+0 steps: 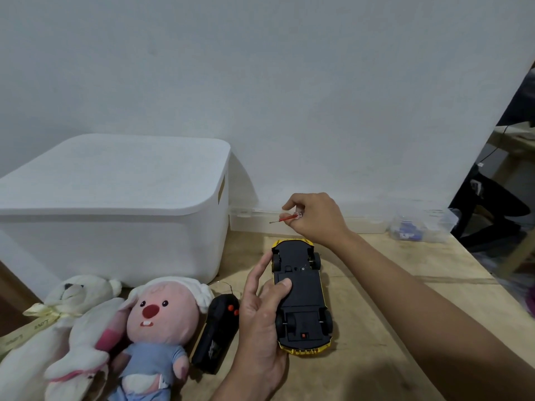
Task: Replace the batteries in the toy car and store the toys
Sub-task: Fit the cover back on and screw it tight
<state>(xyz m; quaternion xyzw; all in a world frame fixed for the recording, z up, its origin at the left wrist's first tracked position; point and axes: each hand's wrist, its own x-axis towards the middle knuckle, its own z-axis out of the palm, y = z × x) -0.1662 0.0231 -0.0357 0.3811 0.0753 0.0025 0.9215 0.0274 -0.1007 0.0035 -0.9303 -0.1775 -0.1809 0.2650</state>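
Note:
A yellow toy car (304, 296) lies upside down on the wooden table, its black underside facing up. My left hand (260, 314) rests against the car's left side, thumb on the underside and index finger along the front wheel. My right hand (315, 217) hovers above the car's far end, pinching a small red-handled screwdriver (285, 218) whose tip points left. A black remote control (215, 328) with red buttons lies left of my left hand. A pink-faced plush doll (157, 322) and a white plush bear (72, 316) lie at the front left.
A big white storage box (115, 215) with its lid on stands at the back left against the white wall. A clear plastic bag (419, 225) with blue contents sits at the back right. The table's right edge (492, 273) drops off near a dark chair.

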